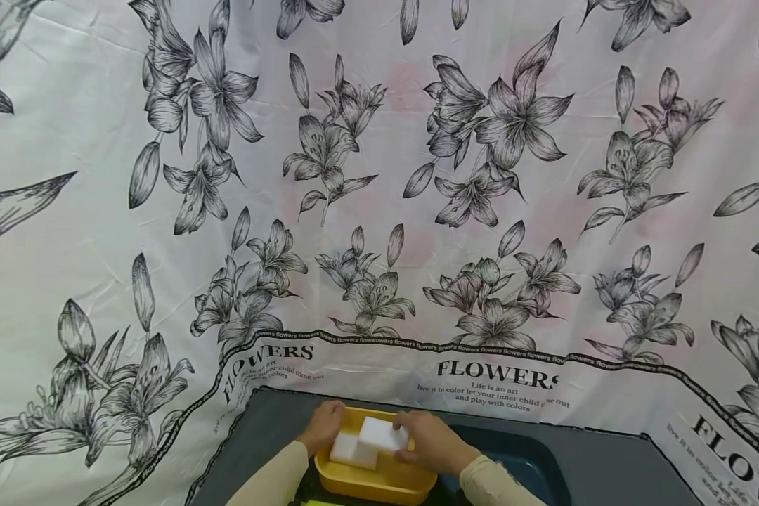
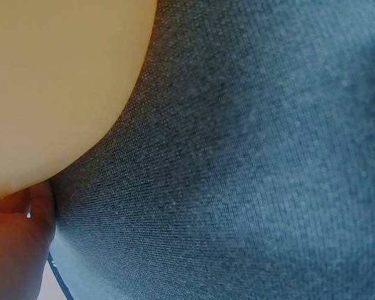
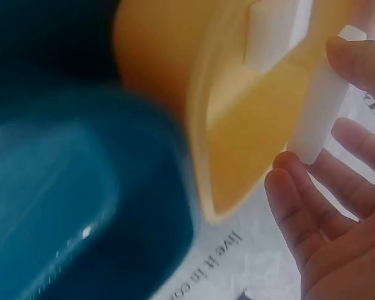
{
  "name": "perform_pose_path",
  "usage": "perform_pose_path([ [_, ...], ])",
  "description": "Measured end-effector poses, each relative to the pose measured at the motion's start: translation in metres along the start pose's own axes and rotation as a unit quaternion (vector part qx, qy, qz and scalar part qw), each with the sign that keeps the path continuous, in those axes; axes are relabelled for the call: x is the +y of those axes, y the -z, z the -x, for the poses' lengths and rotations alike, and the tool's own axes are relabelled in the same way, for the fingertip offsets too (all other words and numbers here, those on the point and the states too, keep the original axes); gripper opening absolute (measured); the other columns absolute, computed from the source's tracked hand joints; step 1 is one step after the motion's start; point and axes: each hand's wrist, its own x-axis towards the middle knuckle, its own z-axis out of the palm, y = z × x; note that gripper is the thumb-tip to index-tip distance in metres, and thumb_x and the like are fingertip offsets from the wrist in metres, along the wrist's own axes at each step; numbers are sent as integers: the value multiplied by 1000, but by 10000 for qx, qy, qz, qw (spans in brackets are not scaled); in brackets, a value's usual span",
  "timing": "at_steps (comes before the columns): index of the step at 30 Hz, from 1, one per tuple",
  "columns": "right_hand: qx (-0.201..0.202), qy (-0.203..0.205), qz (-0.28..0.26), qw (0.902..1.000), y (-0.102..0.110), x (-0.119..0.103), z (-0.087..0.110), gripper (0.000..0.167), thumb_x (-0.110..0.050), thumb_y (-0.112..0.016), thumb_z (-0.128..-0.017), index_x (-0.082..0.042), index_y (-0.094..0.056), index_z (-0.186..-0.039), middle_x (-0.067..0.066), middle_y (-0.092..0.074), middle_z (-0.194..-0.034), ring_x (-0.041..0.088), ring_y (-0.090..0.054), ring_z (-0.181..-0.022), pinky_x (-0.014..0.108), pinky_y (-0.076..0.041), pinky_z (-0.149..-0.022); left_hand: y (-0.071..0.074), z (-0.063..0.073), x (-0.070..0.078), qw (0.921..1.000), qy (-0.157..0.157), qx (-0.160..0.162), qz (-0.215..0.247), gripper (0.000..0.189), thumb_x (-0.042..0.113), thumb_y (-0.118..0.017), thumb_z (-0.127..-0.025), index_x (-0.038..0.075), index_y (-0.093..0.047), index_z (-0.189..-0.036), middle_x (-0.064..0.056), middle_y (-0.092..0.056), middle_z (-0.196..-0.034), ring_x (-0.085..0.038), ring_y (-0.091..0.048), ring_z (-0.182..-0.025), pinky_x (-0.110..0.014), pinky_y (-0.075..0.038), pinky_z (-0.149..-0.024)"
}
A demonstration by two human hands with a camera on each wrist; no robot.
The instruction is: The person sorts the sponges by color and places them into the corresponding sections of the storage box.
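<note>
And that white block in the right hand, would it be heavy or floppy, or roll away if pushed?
The white block is probably light: the right hand holds it by the fingertips. It likely stays fairly stiff, as it shows no visible sag. Its flat faces suggest it would slide rather than roll.

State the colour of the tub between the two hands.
Yellow; the tub shows best in the head view.

A blue tray [image 1: 537,460] lies on the grey table [image 1: 613,472], near the far edge and between the two far corners. Beyond that edge hangs a white cloth [image 1: 392,154] with dark flower drawings, a black band [image 1: 430,346] and the lettering FLOWERS [image 1: 493,374].
</note>
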Motion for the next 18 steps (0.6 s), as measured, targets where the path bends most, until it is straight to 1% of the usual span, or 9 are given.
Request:
perform_pose_path([
  [3,30,-17,-98,9999,-10,-1,-11,39,-33,-88,-94,-14,-71,-124,-1,-76,-111,6,-64,-89,30,-55,-74,0,0,1,9999,15,58,-82,36,22,-39,-118,2,-70,-114,-10,-70,-104,-22,-66,-93,-47,-57,-83],
  [6,56,-80,-124,9999,-17,-3,-20,38,-30,-90,-93,-14,-71,-121,-1,-75,-109,6,-64,-89,30,-55,-75,0,-1,2,9999,62,97,-76,36,22,-39,-118,2,-70,-115,-10,-70,-105,-22,-66,-94,-47,-56,-84],
  [8,48,-155,2,9999,-22,-4,-26,38,-31,-91,-91,-16,-71,-119,-2,-75,-109,7,-65,-91,31,-56,-78,0,-1,3,9999,63,67,-42,35,21,-39,-118,4,-68,-110,-7,-66,-98,-21,-63,-89,-44,-54,-79],
  [10,52,-165,134,9998,-26,-7,-31,38,-30,-93,-89,-16,-71,-117,-3,-75,-108,7,-65,-92,31,-56,-80,-1,-1,3,9999,79,71,82,34,19,-39,-118,6,-64,-100,-5,-59,-88,-20,-58,-82,-41,-49,-73],
  [12,9,-177,177,9997,-30,-11,-36,38,-29,-94,-88,-16,-71,-116,-3,-75,-108,6,-64,-91,30,-56,-81,-2,-2,2,9999,81,30,126,33,18,-39,-118,8,-60,-95,-5,-52,-82,-20,-53,-77,-39,-44,-70],
  [13,-7,-169,190,9997,-32,-13,-38,38,-29,-94,-88,-16,-71,-116,-3,-75,-107,5,-63,-89,30,-56,-80,-3,-2,2,9999,80,32,135,33,18,-39,-118,8,-59,-94,-4,-51,-81,-20,-53,-76,-39,-44,-69],
  [14,-36,-172,177,9997,-33,-14,-40,38,-28,-94,-88,-15,-71,-115,-3,-75,-105,4,-62,-87,28,-55,-80,-3,-2,1,9999,89,41,131,34,18,-39,-118,7,-60,-94,-5,-52,-82,-20,-53,-76,-39,-45,-69],
  [18,-120,-206,69,9997,-40,-17,-47,37,-27,-93,-88,-15,-72,-116,-5,-75,-103,2,-59,-84,27,-54,-79,-3,0,2,9998,111,57,125,34,21,-40,-118,3,-66,-104,-8,-63,-91,-21,-60,-81,-40,-51,-72],
])
